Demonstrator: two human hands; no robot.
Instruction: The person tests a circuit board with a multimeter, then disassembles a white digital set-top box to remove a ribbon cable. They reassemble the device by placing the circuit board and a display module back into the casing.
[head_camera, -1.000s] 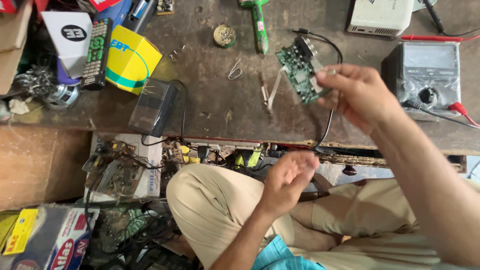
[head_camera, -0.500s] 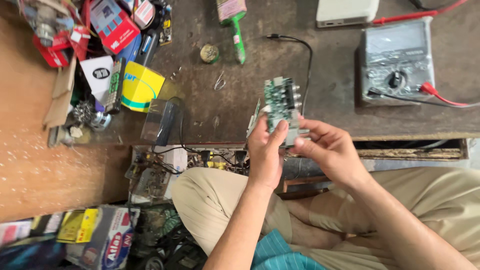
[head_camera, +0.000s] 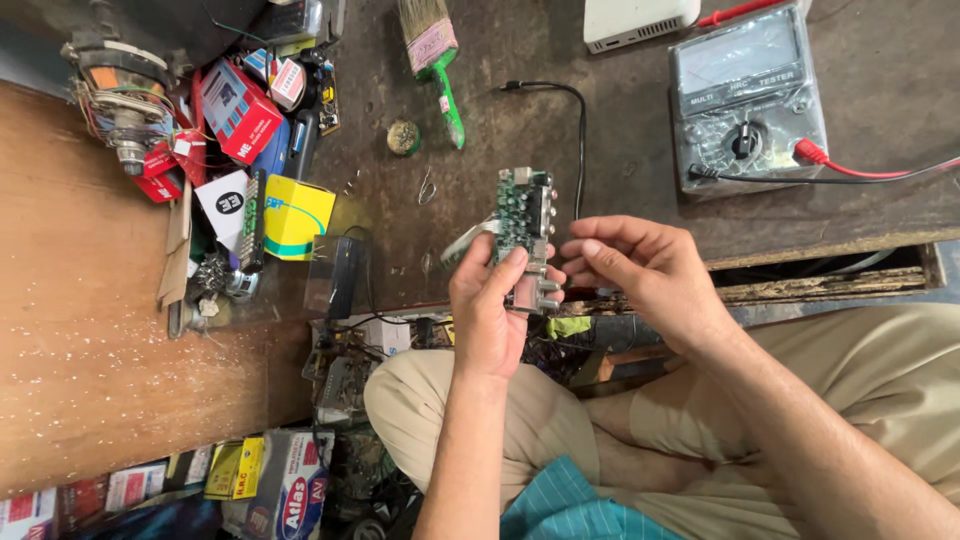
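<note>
Over the near edge of the dark tabletop, a person seated cross-legged holds a small green circuit board upright between both hands. Largest to smallest: tabletop; grey analogue meter with red and black leads, well apart to the right; left hand, its grip clenched on the board's lower end, thumb on the face; right hand, fingers curled just beside the board's right edge, grasp uncertain; green-handled brush; yellow box; the board itself. Judged light, stiff and fragile, with projecting components and connectors; best held by its bare edges, not the populated face. A black cable runs behind it
</note>
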